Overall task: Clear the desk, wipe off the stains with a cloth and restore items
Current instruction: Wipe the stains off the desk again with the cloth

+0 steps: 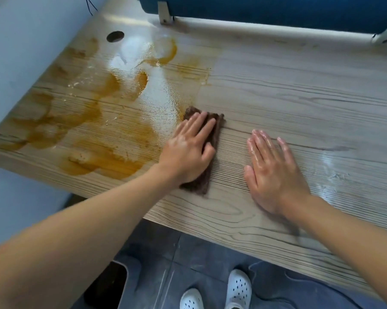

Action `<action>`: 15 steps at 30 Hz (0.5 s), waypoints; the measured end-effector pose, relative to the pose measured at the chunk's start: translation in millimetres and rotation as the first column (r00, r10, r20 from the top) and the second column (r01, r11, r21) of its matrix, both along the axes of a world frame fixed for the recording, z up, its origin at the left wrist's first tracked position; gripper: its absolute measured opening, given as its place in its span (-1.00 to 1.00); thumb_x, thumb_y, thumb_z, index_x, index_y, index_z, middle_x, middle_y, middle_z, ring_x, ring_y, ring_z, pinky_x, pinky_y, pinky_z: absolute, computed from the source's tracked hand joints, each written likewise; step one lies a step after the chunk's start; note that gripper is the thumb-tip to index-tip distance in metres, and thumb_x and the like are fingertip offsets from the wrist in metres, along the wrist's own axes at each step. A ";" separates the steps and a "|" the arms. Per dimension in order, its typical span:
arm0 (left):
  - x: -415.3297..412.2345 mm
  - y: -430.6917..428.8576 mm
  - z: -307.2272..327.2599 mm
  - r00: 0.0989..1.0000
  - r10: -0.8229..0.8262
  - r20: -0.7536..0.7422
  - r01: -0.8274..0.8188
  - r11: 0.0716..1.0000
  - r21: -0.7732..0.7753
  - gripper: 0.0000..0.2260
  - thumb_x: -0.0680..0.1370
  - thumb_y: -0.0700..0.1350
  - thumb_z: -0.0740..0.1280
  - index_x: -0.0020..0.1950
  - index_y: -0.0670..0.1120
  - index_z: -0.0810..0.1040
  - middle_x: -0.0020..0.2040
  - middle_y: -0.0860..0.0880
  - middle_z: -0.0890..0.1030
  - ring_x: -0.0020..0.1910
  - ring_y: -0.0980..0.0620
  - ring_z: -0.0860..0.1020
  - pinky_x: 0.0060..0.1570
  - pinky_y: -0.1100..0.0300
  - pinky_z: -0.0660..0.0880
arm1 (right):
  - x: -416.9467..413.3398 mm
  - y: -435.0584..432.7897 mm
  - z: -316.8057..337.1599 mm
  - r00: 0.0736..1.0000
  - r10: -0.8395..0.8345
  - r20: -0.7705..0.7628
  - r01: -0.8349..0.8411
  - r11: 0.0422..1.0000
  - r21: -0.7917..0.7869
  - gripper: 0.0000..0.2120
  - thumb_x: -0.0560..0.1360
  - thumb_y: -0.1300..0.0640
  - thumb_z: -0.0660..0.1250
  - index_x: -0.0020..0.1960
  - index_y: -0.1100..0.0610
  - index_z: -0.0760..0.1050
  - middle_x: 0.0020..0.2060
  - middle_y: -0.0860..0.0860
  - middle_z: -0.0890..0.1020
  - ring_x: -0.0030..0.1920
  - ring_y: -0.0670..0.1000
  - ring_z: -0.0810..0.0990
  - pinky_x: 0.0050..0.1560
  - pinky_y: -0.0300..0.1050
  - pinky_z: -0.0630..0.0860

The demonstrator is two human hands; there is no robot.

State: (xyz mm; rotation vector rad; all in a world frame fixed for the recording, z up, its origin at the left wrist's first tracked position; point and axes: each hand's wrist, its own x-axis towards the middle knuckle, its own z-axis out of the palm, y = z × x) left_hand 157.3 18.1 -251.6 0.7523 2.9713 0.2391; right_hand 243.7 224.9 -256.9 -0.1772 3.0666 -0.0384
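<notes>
The brown cloth (213, 139) lies folded flat mid-worktop under my left hand (188, 152), whose fingers are straight and spread, pressing it down. It looks soft, limp and damp, so I judge a flat palm drives it better than a pinch. Orange stains (87, 121) spread from nine to eleven o'clock. My right hand (275, 175) rests flat on the worktop (299, 97) at three o'clock, fingers apart. A dark bin (107, 286) sits on the floor at seven; I cannot tell what it holds.

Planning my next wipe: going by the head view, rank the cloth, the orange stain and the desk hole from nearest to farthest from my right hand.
1. Cloth, just left of the right hand, under the left hand.
2. Orange stain, farther left.
3. Hole, far back left.
</notes>
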 end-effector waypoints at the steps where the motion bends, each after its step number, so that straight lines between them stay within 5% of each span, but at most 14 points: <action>1: -1.9 3.3 -1.9 0.998 0.055 -0.003 -0.055 0.998 -0.021 -0.41 0.60 0.13 -0.05 0.64 0.04 0.06 0.64 0.00 0.01 0.61 0.08 -0.06 0.59 0.07 -0.09 | 0.2 0.1 0.7 1.000 0.001 -0.002 -0.001 1.000 -0.003 -0.35 0.60 -0.11 -0.23 0.60 0.19 -0.07 0.60 0.10 -0.04 0.60 0.04 -0.12 0.58 0.16 -0.09; 6: 74.8 -7.1 -0.6 0.989 -0.140 -0.050 0.139 0.990 -0.020 -0.42 0.63 0.10 -0.02 0.62 -0.09 0.11 0.63 -0.12 0.05 0.62 -0.05 -0.06 0.57 -0.06 0.02 | -1.5 0.0 -1.4 0.999 -0.014 -0.033 0.014 1.000 -0.011 -0.33 0.58 -0.09 -0.14 0.58 0.24 0.12 0.58 0.14 0.12 0.59 0.08 0.04 0.56 0.19 0.00; 10: 80.4 -24.3 -1.1 0.959 -0.283 0.004 0.283 0.959 0.001 -0.43 0.63 0.11 0.04 0.63 -0.01 0.11 0.64 -0.05 0.02 0.62 0.02 -0.08 0.59 0.02 -0.04 | -1.3 -0.3 -1.4 1.000 -0.017 -0.020 0.017 1.000 0.007 -0.33 0.58 -0.10 -0.17 0.59 0.23 0.10 0.59 0.12 0.11 0.60 0.07 0.01 0.57 0.17 -0.03; 15: 6.7 -14.0 -1.0 0.999 0.043 0.014 -0.042 0.998 -0.042 -0.40 0.60 0.15 -0.09 0.64 0.04 0.01 0.65 -0.01 -0.04 0.61 0.07 -0.11 0.59 0.04 -0.09 | -0.5 -0.8 1.4 1.000 -0.014 -0.012 0.014 1.000 -0.002 -0.32 0.57 -0.11 -0.20 0.60 0.22 0.05 0.60 0.11 0.06 0.60 0.05 -0.04 0.58 0.15 -0.05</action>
